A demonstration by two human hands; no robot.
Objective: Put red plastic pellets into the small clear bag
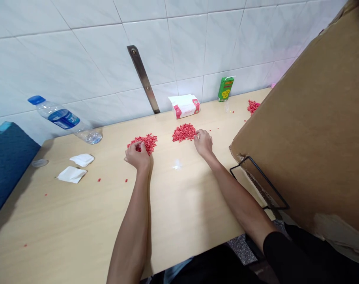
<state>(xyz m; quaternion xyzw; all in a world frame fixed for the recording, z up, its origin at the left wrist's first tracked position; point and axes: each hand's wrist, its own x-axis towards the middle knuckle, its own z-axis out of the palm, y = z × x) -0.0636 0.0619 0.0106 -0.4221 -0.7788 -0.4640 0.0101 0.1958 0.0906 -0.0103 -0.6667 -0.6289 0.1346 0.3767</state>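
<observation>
When reading the surface [179, 205] from left to right, locate three piles of small red pieces toward the tiled wall [93, 59]. At the left red pile [150, 141], find the left hand [139, 156], with fingers curled and thumb drawn in toward the fingertips over the near side of the pile. Cannot tell from this view whether grasping a piece or merely closed loosely. At the right edge of the middle red pile [183, 132], find the right hand [203, 142], with fingers bent down to the pieces. Cannot tell here either whether grasping anything. Locate the far-right red pile [252, 106] well apart from both hands, partly hidden behind the cardboard box [309, 130].

Note the tissue pack [186, 106] behind the middle pile, near the wall, and the green carton [225, 89] standing farther right. Find the metal strip [144, 81] on the wall, above and behind the left pile. To the left, note the blue-capped bottle [68, 120], two white papers [72, 174] lying apart, and the clear disc [40, 163] near the blue object [10, 165]. Note also scattered loose red pieces [126, 180] left of the left forearm.
</observation>
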